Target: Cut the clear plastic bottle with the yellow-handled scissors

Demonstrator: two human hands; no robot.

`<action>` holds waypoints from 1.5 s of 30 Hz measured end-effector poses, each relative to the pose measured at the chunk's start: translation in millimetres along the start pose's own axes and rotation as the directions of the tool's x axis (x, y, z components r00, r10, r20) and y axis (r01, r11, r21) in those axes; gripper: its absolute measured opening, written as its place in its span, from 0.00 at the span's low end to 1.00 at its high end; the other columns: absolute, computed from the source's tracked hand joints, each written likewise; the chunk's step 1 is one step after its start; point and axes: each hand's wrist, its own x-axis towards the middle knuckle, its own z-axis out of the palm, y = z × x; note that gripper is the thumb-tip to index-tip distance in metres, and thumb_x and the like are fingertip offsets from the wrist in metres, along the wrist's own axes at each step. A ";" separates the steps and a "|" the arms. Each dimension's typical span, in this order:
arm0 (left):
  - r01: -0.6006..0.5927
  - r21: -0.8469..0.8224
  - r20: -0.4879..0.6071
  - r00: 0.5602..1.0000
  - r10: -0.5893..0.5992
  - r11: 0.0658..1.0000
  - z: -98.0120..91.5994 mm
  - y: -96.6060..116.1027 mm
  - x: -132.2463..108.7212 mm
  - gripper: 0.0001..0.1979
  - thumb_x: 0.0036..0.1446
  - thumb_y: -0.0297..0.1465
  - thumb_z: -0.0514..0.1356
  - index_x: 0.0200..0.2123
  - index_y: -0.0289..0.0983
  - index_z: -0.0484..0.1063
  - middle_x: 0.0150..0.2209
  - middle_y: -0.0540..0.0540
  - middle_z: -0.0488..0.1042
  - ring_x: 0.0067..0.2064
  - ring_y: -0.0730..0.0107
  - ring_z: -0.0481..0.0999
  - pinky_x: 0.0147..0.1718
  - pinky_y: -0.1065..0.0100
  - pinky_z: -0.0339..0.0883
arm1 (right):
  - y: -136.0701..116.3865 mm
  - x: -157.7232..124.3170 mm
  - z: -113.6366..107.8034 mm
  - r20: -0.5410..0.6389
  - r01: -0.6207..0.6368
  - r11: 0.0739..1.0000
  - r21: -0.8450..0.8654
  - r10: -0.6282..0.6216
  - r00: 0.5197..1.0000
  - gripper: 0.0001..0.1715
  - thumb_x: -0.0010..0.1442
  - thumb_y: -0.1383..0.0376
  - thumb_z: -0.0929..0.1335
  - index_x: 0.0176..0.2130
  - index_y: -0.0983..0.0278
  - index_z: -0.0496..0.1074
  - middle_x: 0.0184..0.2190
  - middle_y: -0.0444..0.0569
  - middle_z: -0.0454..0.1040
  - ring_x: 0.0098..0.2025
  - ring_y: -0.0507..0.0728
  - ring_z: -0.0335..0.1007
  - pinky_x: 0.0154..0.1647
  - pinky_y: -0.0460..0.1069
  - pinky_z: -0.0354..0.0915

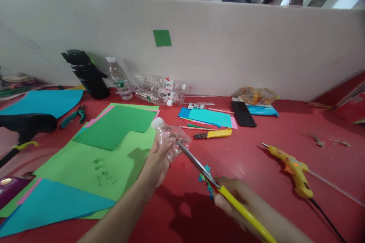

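Observation:
My left hand (159, 161) is wrapped around a clear plastic bottle top (173, 133) with a white cap, its cap end pointing up and to the left. In my right hand (228, 199) is a pair of scissors (198, 164) with long yellow handles. The blades reach up to the left, and their tip meets the plastic near my left thumb. Whether the blades are parted is hard to see. Small blue and green paper stars (210, 188) lie on the red table (182, 212) beside my right hand, which partly hides them.
Green paper sheets (125, 171) cover the left side, with teal pliers (75, 117) above them. Several plastic bottles (154, 97) and a black flask (88, 76) stand or lie by the white partition (216, 49). A yellow cutter (218, 133), phone (243, 114) and corded glue gun (291, 165) lie right.

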 end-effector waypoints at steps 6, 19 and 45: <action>-0.014 0.004 0.028 1.000 0.014 1.000 -0.8 0.6 -0.5 0.19 0.52 0.34 0.66 0.46 0.41 0.67 0.41 0.46 0.78 0.44 0.58 0.80 0.47 0.53 0.72 | 0.1 0.6 0.7 -0.008 -0.012 0.999 -0.031 0.012 1.000 0.35 0.59 0.32 0.57 0.28 0.60 0.55 0.24 0.38 0.49 0.24 0.50 0.44 0.22 0.47 0.44; -0.034 -0.006 0.030 0.999 0.034 0.999 1.6 5.4 -0.2 0.22 0.50 0.33 0.66 0.48 0.40 0.65 0.40 0.46 0.78 0.43 0.58 0.80 0.44 0.56 0.73 | 6.3 -0.2 3.5 -0.068 0.046 0.991 -0.123 -0.054 0.996 0.34 0.61 0.34 0.56 0.26 0.60 0.54 0.23 0.38 0.49 0.24 0.50 0.43 0.23 0.47 0.44; -0.014 0.034 0.024 1.000 0.013 0.999 -7.8 -1.5 1.5 0.28 0.48 0.35 0.69 0.52 0.43 0.65 0.41 0.47 0.75 0.46 0.58 0.79 0.49 0.55 0.71 | 21.6 9.6 2.4 -0.019 0.082 0.977 -0.199 -0.087 0.996 0.33 0.61 0.36 0.58 0.27 0.61 0.55 0.22 0.37 0.50 0.24 0.50 0.44 0.23 0.47 0.45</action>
